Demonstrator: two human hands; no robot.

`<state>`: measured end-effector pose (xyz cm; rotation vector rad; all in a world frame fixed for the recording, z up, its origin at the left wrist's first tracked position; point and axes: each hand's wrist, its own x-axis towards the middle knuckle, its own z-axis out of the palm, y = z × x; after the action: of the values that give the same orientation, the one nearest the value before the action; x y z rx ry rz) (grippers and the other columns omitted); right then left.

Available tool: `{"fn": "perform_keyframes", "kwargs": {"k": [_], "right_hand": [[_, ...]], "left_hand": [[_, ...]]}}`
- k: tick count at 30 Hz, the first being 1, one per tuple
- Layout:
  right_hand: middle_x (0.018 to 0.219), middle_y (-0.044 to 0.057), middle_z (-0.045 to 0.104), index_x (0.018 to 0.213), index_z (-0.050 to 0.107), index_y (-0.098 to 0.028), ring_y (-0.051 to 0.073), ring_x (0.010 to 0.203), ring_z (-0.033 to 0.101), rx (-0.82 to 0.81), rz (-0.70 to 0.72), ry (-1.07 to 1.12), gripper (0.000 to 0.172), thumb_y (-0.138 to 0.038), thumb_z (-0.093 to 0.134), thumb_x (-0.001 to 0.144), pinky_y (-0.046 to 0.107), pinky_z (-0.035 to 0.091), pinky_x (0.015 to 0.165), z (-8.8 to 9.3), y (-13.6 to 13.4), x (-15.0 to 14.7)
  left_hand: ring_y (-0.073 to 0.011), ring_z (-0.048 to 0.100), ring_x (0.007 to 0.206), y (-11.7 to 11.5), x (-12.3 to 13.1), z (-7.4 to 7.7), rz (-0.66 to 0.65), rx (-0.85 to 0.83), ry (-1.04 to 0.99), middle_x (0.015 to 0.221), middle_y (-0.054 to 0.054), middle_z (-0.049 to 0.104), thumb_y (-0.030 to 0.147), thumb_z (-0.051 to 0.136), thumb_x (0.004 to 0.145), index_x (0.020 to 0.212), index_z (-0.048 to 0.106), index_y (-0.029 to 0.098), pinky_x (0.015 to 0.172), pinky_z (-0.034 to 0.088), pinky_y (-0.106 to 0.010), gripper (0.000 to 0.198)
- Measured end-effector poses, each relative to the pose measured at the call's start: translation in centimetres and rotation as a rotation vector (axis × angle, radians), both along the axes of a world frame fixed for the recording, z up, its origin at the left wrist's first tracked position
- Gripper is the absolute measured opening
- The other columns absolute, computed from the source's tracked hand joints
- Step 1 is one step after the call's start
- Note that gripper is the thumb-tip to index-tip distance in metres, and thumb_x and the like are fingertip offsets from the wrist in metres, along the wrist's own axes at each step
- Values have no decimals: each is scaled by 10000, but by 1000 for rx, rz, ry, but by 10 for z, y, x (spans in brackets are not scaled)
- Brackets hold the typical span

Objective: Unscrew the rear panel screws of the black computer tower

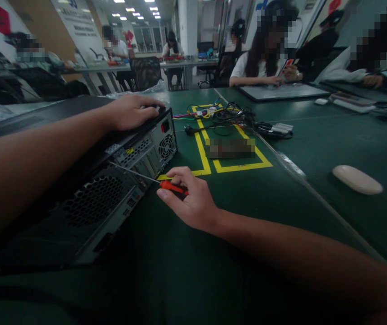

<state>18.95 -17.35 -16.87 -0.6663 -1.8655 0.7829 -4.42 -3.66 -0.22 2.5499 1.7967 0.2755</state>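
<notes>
A black desktop computer case lies on its side on the green table, its rear panel with fan grille and ports facing me. My left hand rests on the case's top far corner, fingers curled over the edge. My right hand is closed on a screwdriver with an orange handle. Its thin metal shaft points left to the rear panel near the expansion slots.
Yellow tape boxes mark the table beyond the case. A tangle of cables and a plug lies behind them. A white mouse-like object sits at right. Other people sit at the far side and at distant tables.
</notes>
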Motion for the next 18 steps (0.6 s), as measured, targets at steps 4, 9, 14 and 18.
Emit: {"fn": "perform_keyframes", "kwargs": {"k": [4, 9, 14, 18], "right_hand": [[1078, 18, 832, 1186, 692, -274, 197, 919, 771, 32, 18, 16, 201, -403, 808, 1085, 354, 620, 882, 1, 0, 0], [1081, 23, 835, 1164, 692, -275, 206, 950, 785, 28, 29, 19, 162, -374, 798, 1092, 367, 631, 911, 2, 1, 0], [1104, 24, 851, 1181, 704, -278, 207, 952, 790, -4, 17, -20, 165, -346, 817, 1080, 365, 633, 906, 2, 1, 0], [1106, 26, 857, 1170, 708, -277, 208, 953, 789, -10, 15, -14, 170, -339, 830, 1070, 363, 630, 903, 3, 0, 0]], "left_hand": [[-424, 673, 1591, 1, 0, 0, -23, -13, -6, 1781, -175, 704, 527, 399, 1098, 1742, 715, 107, 1390, 458, -566, 832], [-404, 669, 1595, 1, -1, 1, -27, -8, -2, 1762, -176, 720, 530, 400, 1106, 1738, 716, 108, 1388, 457, -548, 823], [-418, 666, 1589, 2, -2, 1, -26, -7, -9, 1777, -178, 709, 543, 418, 1104, 1731, 730, 126, 1390, 450, -556, 815], [-404, 673, 1572, 1, -1, 2, -21, -22, -3, 1782, -169, 705, 535, 410, 1105, 1743, 714, 122, 1388, 453, -547, 818]]}}
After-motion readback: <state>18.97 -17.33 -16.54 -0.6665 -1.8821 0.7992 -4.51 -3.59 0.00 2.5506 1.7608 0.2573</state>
